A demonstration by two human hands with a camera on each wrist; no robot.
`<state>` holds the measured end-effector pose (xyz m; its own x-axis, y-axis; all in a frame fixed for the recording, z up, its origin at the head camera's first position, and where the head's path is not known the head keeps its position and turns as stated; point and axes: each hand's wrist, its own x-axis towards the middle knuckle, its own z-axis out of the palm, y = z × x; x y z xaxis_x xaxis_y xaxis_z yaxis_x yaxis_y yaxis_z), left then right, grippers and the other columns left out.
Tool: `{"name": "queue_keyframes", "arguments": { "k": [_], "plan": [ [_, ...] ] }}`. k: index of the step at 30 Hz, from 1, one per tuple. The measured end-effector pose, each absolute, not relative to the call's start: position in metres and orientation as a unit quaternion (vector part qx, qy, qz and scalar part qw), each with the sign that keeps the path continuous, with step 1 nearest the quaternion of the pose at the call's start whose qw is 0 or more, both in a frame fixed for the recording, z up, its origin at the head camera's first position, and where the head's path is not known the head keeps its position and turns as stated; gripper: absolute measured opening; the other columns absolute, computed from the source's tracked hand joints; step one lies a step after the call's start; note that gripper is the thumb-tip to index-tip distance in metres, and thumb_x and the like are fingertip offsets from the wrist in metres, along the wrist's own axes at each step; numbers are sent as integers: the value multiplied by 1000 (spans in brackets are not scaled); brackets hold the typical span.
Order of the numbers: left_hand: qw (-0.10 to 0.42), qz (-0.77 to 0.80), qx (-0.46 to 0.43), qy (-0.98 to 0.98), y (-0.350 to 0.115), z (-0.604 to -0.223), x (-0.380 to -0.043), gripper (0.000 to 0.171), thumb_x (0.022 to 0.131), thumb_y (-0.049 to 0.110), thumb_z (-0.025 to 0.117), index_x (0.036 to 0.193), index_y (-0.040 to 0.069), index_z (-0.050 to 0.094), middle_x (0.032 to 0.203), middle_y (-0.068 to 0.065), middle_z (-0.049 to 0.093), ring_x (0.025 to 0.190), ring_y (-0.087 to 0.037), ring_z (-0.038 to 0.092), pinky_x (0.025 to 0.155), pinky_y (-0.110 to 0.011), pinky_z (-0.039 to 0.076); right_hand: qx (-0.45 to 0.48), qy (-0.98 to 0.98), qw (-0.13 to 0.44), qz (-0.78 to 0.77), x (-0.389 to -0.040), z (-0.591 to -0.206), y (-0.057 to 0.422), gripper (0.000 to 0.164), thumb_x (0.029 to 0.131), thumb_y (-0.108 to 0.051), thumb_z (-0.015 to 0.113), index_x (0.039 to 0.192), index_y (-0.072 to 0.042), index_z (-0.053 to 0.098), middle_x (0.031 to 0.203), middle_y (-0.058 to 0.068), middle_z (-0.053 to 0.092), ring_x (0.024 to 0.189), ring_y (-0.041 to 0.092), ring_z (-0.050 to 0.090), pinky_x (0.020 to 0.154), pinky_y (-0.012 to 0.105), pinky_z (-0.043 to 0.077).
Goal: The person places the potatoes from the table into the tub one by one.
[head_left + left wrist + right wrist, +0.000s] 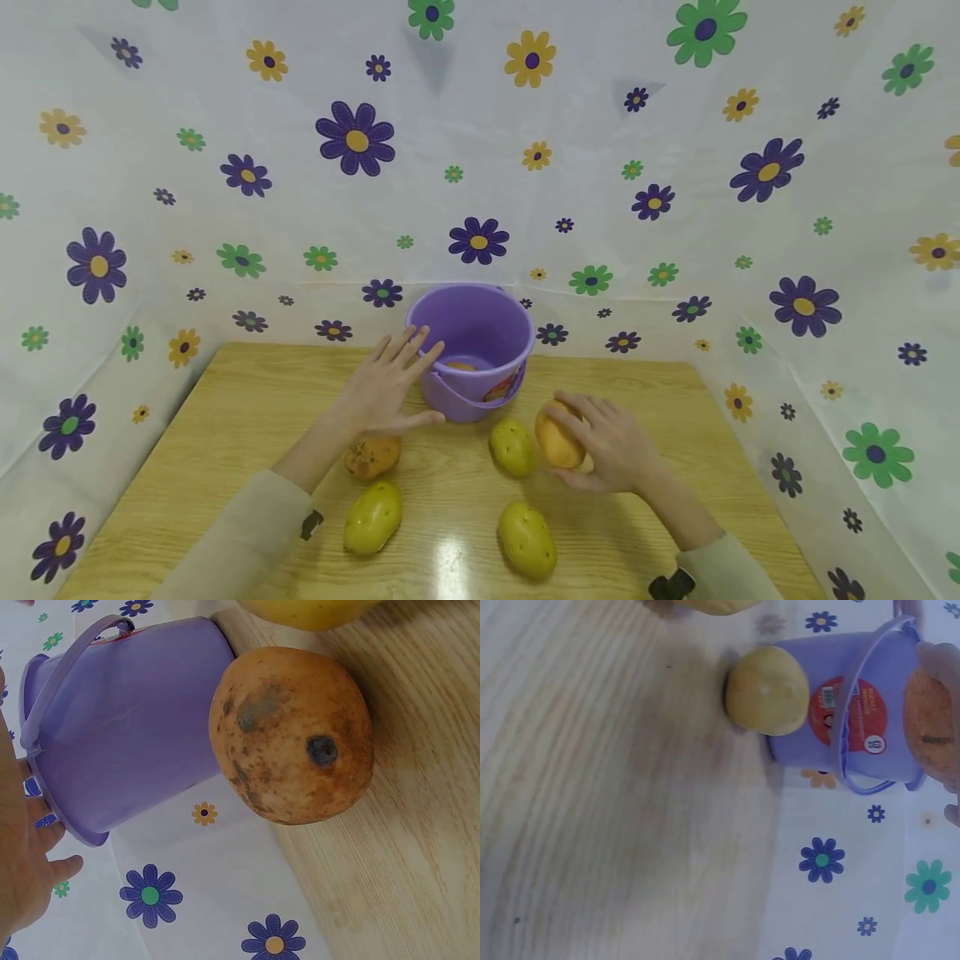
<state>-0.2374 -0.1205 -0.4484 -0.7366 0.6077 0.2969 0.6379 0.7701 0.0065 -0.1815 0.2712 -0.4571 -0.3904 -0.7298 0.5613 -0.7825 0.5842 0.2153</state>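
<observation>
My right hand (617,446) grips an orange, roundish fruit or vegetable (557,440) above the table, to the right of a purple bucket (457,404). The right wrist view shows a dark mark on this orange piece (928,724). Fingers spread, my left hand (378,390) reaches over the bucket's left rim and holds nothing. Below that hand lies an orange-brown piece with dark spots (292,742), partly hidden in the head view. A yellow potato (513,447) rests in front of the bucket, left of my right hand. Inside the bucket, some orange (460,366) shows at the bottom.
Two more yellow potatoes lie nearer on the wooden table (637,550): one at left (372,518), one at right (527,540). White cloth (585,225) with printed flowers walls the back and both sides. The bucket stands near the table's back edge, its handle lowered in front.
</observation>
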Motion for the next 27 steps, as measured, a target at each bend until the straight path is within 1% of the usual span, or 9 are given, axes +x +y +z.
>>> {"name": "queue_keyframes", "arguments": {
  "k": [2,3,5,9,10,11,18,22,27],
  "plan": [
    [139,-57,-333,-931,-121,-449,-237,124,81,99,-1,168,16,27,176,-19,19,163,-43,24,132,-63,24,447,-835,319,44,-183,-452,270,78,90,-70,60,139,-9,64,133,19,69,99,32,73,79,46,66],
    [139,-58,-333,-931,-122,-449,-237,125,81,99,-2,168,16,27,176,-19,19,163,-43,24,132,-63,24,444,-835,321,43,-184,-450,269,78,90,-70,62,139,-9,64,133,19,69,98,32,73,78,45,66],
    [139,-59,-333,-931,-122,-448,-237,125,81,99,-2,168,16,27,176,-19,19,163,-43,24,132,-63,24,440,-835,326,44,-186,-447,268,77,95,-71,53,138,-9,64,133,18,69,98,33,73,79,46,66],
    [140,-56,-336,-930,-122,-448,-237,124,81,99,-2,168,16,27,176,-20,21,162,-44,25,132,-63,25,439,-832,335,46,-190,-442,266,79,96,-73,47,137,-8,64,132,19,69,95,33,74,74,46,65],
    [140,-54,-336,-930,-121,-448,-237,124,81,99,-1,169,16,27,175,-21,22,163,-44,25,132,-63,25,439,-831,338,47,-191,-440,265,82,98,-76,39,136,-8,64,131,19,69,94,33,74,74,46,65],
    [139,-53,-337,-930,-121,-448,-237,124,81,99,-1,169,16,26,175,-21,23,163,-44,25,132,-63,25,441,-829,339,50,-192,-439,264,82,98,-76,39,136,-8,64,131,20,69,93,33,74,73,47,65],
    [138,-53,-334,-931,-121,-451,-238,125,80,99,-2,169,16,26,175,-21,24,163,-43,25,132,-63,25,445,-824,343,73,-203,-426,257,81,95,-74,51,136,-6,65,132,20,68,98,35,74,75,48,65],
    [139,-55,-333,-931,-121,-451,-239,125,80,100,-2,169,16,26,175,-21,24,163,-43,25,132,-63,25,444,-819,353,81,-210,-420,249,82,95,-75,50,136,-5,66,134,20,68,105,36,73,78,48,65],
    [138,-58,-335,-930,-122,-451,-239,124,81,99,-2,169,17,26,175,-20,24,163,-43,24,132,-63,24,449,-815,355,95,-216,-415,239,82,93,-73,56,138,-5,65,134,20,67,109,37,72,83,48,66]
  ]
}}
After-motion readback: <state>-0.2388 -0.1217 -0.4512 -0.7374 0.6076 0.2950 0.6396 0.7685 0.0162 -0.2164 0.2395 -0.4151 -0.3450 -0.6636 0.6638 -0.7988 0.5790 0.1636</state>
